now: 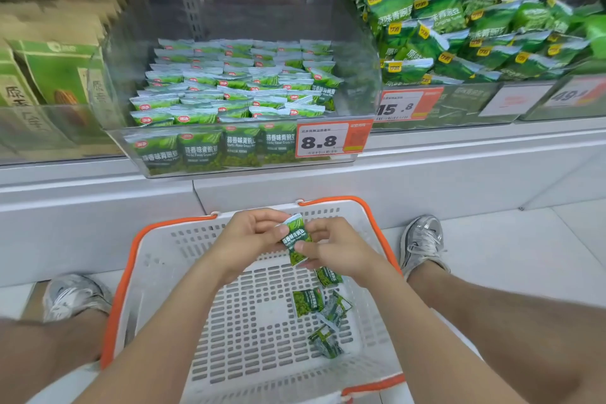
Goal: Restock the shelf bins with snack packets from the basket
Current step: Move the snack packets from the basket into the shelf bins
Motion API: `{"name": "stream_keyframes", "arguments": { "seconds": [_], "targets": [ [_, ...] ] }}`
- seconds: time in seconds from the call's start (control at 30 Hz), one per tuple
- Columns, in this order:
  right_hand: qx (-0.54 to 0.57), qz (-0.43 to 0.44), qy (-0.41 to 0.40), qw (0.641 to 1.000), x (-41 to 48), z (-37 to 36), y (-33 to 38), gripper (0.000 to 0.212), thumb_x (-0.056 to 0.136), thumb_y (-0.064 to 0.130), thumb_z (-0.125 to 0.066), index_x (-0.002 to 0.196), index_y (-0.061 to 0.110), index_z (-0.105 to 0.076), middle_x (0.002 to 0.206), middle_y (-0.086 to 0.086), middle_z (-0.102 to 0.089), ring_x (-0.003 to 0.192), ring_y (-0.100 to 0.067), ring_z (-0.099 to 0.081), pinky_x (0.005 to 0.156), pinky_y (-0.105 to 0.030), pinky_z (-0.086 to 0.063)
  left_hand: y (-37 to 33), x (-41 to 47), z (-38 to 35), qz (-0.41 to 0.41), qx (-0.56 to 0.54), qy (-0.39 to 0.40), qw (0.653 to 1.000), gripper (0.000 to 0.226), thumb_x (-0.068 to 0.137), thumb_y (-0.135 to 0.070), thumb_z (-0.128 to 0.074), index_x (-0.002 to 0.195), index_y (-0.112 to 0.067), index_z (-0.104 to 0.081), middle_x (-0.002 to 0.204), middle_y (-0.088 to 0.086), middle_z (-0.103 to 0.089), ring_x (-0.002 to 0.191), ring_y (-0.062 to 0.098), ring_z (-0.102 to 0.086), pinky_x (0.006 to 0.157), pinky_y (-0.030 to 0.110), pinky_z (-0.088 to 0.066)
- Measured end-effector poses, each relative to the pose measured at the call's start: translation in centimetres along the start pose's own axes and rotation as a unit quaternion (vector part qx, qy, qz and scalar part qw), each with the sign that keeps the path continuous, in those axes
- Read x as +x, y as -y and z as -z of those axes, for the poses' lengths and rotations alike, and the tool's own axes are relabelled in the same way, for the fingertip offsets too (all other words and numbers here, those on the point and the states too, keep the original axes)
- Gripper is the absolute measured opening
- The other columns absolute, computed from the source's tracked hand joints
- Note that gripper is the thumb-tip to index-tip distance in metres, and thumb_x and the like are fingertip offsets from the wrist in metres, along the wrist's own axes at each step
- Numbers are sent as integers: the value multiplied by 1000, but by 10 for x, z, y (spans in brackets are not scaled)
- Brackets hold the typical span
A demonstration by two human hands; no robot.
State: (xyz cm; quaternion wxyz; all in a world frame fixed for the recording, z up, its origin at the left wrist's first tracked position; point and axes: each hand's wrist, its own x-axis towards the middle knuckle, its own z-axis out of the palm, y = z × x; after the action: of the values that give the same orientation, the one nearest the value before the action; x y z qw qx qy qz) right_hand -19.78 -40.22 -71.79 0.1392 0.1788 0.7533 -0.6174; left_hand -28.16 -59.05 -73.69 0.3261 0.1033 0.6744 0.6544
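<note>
both hands are working above the white perforated plastic basket with the orange rim (157,259), which is standing on the floor between the person's feet, directly below the shelf – a position that is keeping the reach from stock to bin short.

the left hand (249,236) and the right hand (334,249) are pinching one small green foil snack packet (296,244) between thumbs and fingers, the left at its upper edge, the right at its lower part. the packet is hanging in the air over the basket, printed face toward the camera. judgement: the two-handed grip is serving to turn and straighten the packet so that it is matching the orientation of the stock above.

a few loose green packets (308,300) are lying on the right side of the basket floor, so the task appears to be nearing its end.

the clear acrylic shelf bin (118,82) is holding ordered rows of the same packets (236,82), standing on edge with labels facing forward – the front row is reading through the wall beside the orange-and-white price tag marked 8.8 (328,141). the neighbouring bin of larger green bags (459,36) is a different product and is not the target.
</note>
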Motion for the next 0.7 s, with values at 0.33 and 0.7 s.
{"name": "stream_keyframes", "arguments": {
  "seconds": [0.33,0.7],
  "targets": [
    [6,63,4,998,-22,2,32,31,86,16,-87,114,16,-75,102,-14,-78,94,-29,-76,77,-43,-65,-51,-20,-10,-84,60,-66,992,11,91,-9,-79,100,-2,-78,86,16,-79,85,35,-78,76,38,-66],
    [-32,400,-339,851,-56,16,159,24,83,11,-79,97,19,-62,85,7,-70,80,-8,-68,65,-29,-51,-153,-38,-33,-462,303,-400,731,13,97,-16,-66,85,-14,-69,77,-2,-61,67,16,-53,60,31,-41]
  ]
}}
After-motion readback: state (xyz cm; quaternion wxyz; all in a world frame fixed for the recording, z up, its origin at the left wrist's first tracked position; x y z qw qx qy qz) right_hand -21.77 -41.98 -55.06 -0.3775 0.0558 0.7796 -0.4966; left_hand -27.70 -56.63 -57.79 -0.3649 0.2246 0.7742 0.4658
